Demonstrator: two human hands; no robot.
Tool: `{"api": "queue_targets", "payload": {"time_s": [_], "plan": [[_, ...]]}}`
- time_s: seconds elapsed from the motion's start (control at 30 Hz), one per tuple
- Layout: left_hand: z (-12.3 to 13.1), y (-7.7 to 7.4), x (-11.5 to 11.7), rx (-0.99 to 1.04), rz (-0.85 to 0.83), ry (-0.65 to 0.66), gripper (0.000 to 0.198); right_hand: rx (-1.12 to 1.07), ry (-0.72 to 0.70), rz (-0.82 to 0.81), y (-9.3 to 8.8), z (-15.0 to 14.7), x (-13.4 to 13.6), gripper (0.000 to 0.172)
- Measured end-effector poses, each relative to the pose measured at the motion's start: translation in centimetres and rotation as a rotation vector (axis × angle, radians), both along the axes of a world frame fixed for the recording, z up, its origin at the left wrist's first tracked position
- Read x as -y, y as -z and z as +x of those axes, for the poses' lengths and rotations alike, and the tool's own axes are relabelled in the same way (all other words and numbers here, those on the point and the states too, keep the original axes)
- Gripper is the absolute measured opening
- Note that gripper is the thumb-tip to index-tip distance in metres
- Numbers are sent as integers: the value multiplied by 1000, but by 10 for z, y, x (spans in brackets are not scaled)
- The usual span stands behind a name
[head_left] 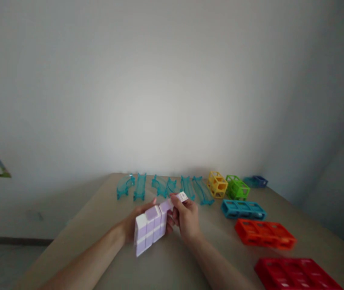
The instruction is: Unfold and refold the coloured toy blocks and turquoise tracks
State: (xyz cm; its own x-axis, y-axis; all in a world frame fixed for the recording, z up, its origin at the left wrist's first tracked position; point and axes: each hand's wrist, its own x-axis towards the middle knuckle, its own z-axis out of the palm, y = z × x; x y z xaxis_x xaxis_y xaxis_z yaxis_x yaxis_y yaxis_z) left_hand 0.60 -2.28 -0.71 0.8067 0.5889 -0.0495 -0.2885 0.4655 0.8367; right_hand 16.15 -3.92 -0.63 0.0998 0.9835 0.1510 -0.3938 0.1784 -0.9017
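Observation:
A lavender-and-white panel of joined blocks (150,231) is held up above the middle of the table, tilted. My left hand (132,221) supports it from behind and from the left, with several fingers hidden behind it. A narrow strip of the same colours (166,205) sticks out at its upper right and ends in a white tip with a small dark mark. My right hand (186,215) is closed on this strip, thumb on top. I cannot tell whether the strip is part of the panel or a separate piece.
Clear teal track pieces (140,187) lie in a row along the wall side of the table (105,213). On the right stand open-framed blocks: yellow (217,185), green (237,188), blue (259,181), teal (244,210), orange (264,233) and red (295,274).

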Motion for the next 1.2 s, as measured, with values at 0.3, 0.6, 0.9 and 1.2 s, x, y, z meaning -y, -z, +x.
{"api": "queue_targets", "payload": {"time_s": [0.3, 0.6, 0.9, 1.2], "plan": [[-10, -2, 3, 279, -32, 43, 77, 143, 193, -73, 2, 6, -4, 38], [-12, -1, -2, 307, -101, 65, 73, 223, -1, 122, -6, 11, 0, 34], [-6, 1, 0, 253, -58, -63, 64, 345, 184, 164, -2, 4, 6, 28], [-11, 0, -4, 284, -26, -11, 59, 372, 132, 245, -5, 12, 10, 28]]}}
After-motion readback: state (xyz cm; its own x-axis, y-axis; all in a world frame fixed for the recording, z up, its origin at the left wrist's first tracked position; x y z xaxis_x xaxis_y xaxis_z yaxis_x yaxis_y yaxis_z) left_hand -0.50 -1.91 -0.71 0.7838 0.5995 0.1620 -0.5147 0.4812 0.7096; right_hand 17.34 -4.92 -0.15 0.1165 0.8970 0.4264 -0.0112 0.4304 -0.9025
